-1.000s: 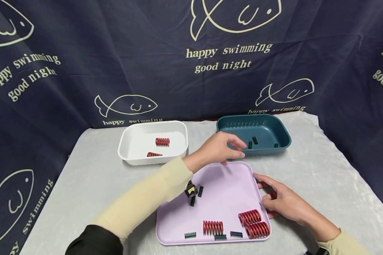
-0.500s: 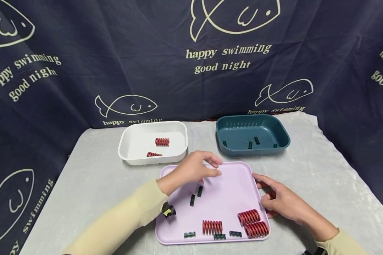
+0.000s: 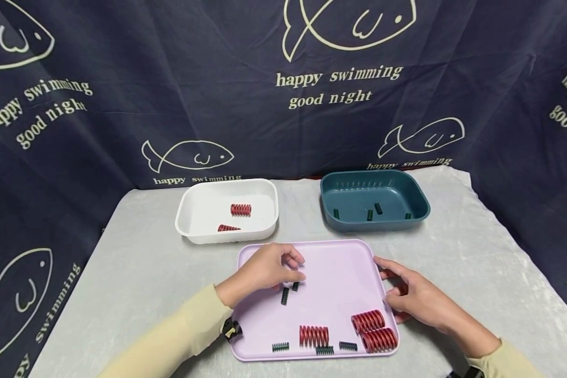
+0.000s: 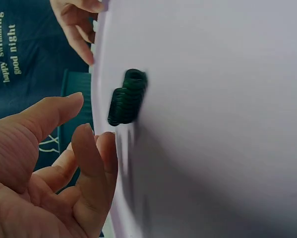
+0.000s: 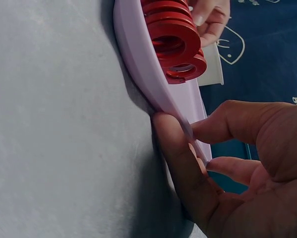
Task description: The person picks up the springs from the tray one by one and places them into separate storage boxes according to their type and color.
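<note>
My left hand (image 3: 268, 265) hovers over the left part of a lilac tray (image 3: 335, 278), its thumb and fingers apart and holding nothing. Just below its fingertips lie two small dark green springs (image 4: 133, 96), which look close together in the left wrist view. At the tray's right side my right hand (image 3: 420, 299) grips the rim, with the thumb and fingers on either side of it in the right wrist view. Two large red springs (image 3: 379, 340) lie in the tray's near right corner. Another red spring (image 3: 314, 336) and several small green springs (image 3: 281, 347) lie along the near edge.
Behind the tray, a white bin (image 3: 203, 210) at the left holds two red springs (image 3: 241, 210). A teal bin (image 3: 375, 226) at the right holds several small green springs (image 3: 378, 208). Dark blue printed cloth (image 3: 264, 115) hangs around the pale table (image 3: 123, 273).
My left hand has moved from the teal bin's near edge, left and toward me, to the green springs on the tray. One more green spring shows in that bin. My right hand stays put.
</note>
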Available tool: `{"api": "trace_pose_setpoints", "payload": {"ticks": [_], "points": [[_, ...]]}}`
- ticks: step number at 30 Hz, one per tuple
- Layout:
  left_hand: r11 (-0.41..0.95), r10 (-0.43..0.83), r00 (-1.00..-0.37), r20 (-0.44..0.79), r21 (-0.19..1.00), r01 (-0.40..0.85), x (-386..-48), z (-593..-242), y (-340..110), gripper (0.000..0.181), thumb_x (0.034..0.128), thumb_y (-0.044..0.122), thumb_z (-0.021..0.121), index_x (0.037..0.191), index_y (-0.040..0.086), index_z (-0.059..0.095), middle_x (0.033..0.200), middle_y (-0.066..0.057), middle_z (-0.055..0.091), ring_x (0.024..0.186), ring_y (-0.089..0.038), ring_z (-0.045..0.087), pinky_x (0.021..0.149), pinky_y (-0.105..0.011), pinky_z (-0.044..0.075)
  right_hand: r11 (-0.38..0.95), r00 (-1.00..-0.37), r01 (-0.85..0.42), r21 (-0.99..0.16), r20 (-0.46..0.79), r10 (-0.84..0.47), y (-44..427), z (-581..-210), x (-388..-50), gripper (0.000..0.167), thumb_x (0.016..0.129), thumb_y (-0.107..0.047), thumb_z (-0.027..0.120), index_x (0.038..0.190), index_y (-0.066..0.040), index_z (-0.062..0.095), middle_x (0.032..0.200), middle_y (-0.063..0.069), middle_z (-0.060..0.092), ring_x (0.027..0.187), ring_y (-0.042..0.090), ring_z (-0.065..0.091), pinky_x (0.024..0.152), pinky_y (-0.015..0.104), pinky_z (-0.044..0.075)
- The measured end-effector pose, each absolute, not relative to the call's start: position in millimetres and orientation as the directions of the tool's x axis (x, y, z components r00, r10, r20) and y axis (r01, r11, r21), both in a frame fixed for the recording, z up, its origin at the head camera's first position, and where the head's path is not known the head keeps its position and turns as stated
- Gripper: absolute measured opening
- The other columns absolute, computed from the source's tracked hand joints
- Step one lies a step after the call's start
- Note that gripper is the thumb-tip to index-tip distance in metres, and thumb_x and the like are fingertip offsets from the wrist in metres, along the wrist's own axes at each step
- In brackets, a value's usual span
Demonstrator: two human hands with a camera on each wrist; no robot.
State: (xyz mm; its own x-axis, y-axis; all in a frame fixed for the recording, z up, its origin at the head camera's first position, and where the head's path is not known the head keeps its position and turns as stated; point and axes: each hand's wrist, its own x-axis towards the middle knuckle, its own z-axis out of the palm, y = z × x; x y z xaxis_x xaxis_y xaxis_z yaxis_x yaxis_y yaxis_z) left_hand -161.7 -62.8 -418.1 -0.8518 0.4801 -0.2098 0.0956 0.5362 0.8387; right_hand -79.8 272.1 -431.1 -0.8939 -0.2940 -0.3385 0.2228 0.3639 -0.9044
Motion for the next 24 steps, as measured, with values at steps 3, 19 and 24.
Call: {"api": "trace_pose_setpoints", "payload": {"ticks": [3, 19, 24], "points": [[0.56, 0.47, -0.858, -0.205, 0.821, 0.11, -159, -422, -64, 0.03, 0.0771, 0.019, 0.093, 0.098, 0.012, 0.073, 0.088, 0.003, 0.069, 0.049, -0.01, 0.055, 0.043, -0.029, 0.053, 0.364, -0.894, 0.217, -0.906, -0.334, -0.298, 272, -431, -80, 0.082, 0.09, 0.008, 0.062, 0.162, -0.003, 0.025, 0.142, 0.03, 0.042, 0.094, 0.032, 0.06, 0.057, 0.048, 0.062], [0.676, 0.499, -0.863, -0.083, 0.66, 0.328, -150, -426, -61, 0.023, 0.0719, 0.014, 0.094, 0.085, 0.021, 0.076, 0.074, 0.015, 0.066, 0.07, 0.0, 0.057, 0.072, -0.024, 0.049, 0.364, -0.892, 0.225, -0.904, -0.341, -0.295, 273, -431, -81, 0.082, 0.09, 0.008, 0.062, 0.162, -0.003, 0.025, 0.143, 0.03, 0.042, 0.094, 0.032, 0.06, 0.056, 0.048, 0.062], [0.666, 0.496, -0.863, -0.098, 0.681, 0.305, -149, -425, -62, 0.02, 0.0731, 0.009, 0.09, 0.084, 0.021, 0.078, 0.072, 0.017, 0.065, 0.067, -0.001, 0.057, 0.066, -0.023, 0.05, 0.371, -0.89, 0.223, -0.902, -0.343, -0.301, 272, -430, -81, 0.082, 0.09, 0.008, 0.061, 0.162, -0.003, 0.024, 0.141, 0.031, 0.043, 0.093, 0.032, 0.06, 0.056, 0.049, 0.061]]}}
